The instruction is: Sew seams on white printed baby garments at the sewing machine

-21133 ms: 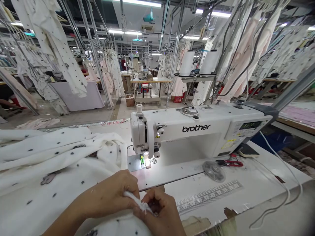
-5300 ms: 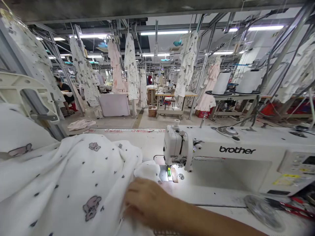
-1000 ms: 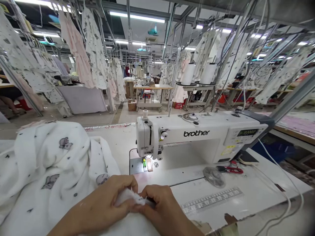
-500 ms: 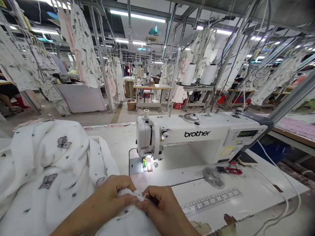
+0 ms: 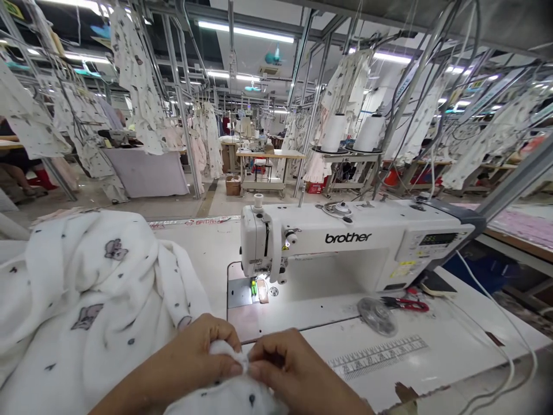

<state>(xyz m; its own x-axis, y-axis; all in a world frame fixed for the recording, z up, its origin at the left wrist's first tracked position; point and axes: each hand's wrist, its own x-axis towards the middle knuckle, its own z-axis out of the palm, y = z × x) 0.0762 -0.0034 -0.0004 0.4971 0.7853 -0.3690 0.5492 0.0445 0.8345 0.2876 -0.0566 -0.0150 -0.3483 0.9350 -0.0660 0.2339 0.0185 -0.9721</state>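
Observation:
Both my hands pinch an edge of white printed fabric (image 5: 228, 397) at the front of the sewing table, their fingertips almost meeting. My left hand (image 5: 203, 357) is closed with the thumb pressing a bunched fold; my right hand (image 5: 289, 366) grips the same edge from the other side. Its fingertips are partly hidden. To the left lies a large heap of the white cloth (image 5: 99, 288) with small dark animal prints. Beyond my hands stands a white sewing machine (image 5: 345, 236), its needle area lit above the metal plate (image 5: 239, 292).
Right of my hands, a ruler strip (image 5: 380, 357) is on the table. Red-handled snips (image 5: 406, 304) and a clear round dish (image 5: 377, 316) lie under the machine's arm side. Thread cones (image 5: 334, 134) stand behind. Cables (image 5: 496, 334) hang at the right edge.
My fingertips have drawn closer together and sit slightly lower, and the fabric edge between them is more bunched. The camera view has shifted slightly.

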